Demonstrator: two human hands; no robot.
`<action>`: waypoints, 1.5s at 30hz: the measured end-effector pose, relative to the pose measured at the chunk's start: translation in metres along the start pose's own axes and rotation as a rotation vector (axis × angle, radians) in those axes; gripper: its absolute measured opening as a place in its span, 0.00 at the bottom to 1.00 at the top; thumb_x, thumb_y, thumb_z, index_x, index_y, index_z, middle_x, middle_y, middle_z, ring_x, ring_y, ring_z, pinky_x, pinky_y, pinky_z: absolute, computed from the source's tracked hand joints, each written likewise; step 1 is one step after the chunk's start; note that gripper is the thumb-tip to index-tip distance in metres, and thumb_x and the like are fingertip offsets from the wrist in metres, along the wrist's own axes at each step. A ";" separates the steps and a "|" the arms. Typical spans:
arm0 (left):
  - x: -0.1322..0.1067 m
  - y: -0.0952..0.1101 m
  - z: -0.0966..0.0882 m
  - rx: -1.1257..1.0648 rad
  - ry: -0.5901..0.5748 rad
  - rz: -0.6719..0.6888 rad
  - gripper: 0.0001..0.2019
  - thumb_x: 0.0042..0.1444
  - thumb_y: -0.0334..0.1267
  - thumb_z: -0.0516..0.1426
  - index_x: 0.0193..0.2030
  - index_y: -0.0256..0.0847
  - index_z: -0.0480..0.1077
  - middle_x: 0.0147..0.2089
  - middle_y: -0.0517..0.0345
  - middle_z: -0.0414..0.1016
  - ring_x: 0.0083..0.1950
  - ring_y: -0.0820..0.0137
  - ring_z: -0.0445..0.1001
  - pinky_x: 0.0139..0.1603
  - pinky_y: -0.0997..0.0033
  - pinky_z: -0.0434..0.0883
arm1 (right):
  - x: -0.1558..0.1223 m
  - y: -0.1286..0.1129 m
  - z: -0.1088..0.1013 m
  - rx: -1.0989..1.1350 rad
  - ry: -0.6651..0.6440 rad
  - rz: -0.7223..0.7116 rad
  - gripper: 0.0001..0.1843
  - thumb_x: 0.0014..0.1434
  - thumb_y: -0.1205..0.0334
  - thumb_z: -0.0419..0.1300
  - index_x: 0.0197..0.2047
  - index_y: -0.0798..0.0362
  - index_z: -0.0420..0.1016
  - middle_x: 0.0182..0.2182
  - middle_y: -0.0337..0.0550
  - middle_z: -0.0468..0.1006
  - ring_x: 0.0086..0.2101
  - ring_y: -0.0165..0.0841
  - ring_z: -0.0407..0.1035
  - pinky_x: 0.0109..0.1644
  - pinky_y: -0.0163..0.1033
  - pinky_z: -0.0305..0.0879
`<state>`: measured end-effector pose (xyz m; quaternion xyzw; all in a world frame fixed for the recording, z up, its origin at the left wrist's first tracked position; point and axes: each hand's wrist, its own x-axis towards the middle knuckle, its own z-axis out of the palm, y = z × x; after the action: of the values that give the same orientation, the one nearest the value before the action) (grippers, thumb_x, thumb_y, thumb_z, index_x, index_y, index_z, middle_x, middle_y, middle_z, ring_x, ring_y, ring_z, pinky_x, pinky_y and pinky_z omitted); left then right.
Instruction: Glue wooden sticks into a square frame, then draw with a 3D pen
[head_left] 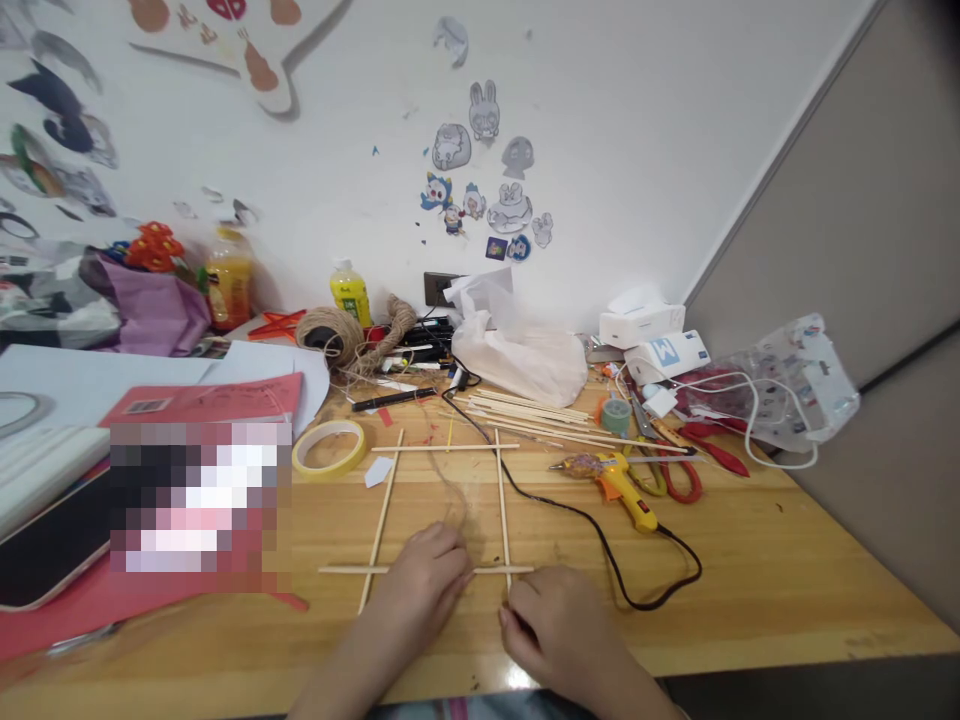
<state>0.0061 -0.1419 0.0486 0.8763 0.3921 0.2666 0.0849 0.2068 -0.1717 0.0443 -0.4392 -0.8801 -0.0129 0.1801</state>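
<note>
Resting both hands at the near side of four crossed sticks [503, 510].
They already make a square on the table [765, 560] before us; whether any corner is fixed we cannot tell, and spare sticks [525, 407] lie apart behind it. Our left hand [431, 570] curls over the near stick [345, 570], our right hand [555, 625] beside the right-hand corner; the fingertips are hidden, so we cannot tell whether either grips. Table edge runs under our forearms, leaving us little room this side. Tape roll [334, 470] sits close on the left; glue gun [626, 490] and black cord [581, 512] bound the right, with bare wood beyond.
</note>
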 end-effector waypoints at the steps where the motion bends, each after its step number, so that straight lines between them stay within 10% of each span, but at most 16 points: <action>1: -0.001 0.001 0.000 0.002 0.006 0.001 0.11 0.58 0.27 0.50 0.26 0.40 0.64 0.29 0.56 0.69 0.33 0.68 0.67 0.34 0.70 0.66 | 0.000 0.000 0.000 0.000 0.010 -0.002 0.06 0.51 0.67 0.56 0.24 0.52 0.68 0.20 0.39 0.73 0.23 0.30 0.64 0.27 0.37 0.42; 45: -0.004 0.002 0.006 -0.020 0.064 0.004 0.11 0.57 0.24 0.50 0.25 0.39 0.62 0.29 0.57 0.68 0.32 0.69 0.66 0.31 0.71 0.64 | -0.004 0.000 0.019 -0.062 0.171 -0.037 0.06 0.46 0.72 0.54 0.23 0.51 0.66 0.18 0.36 0.72 0.20 0.30 0.64 0.27 0.38 0.45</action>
<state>0.0087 -0.1464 0.0425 0.8673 0.3901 0.2985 0.0806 0.2038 -0.1713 0.0253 -0.4253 -0.8687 -0.0809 0.2405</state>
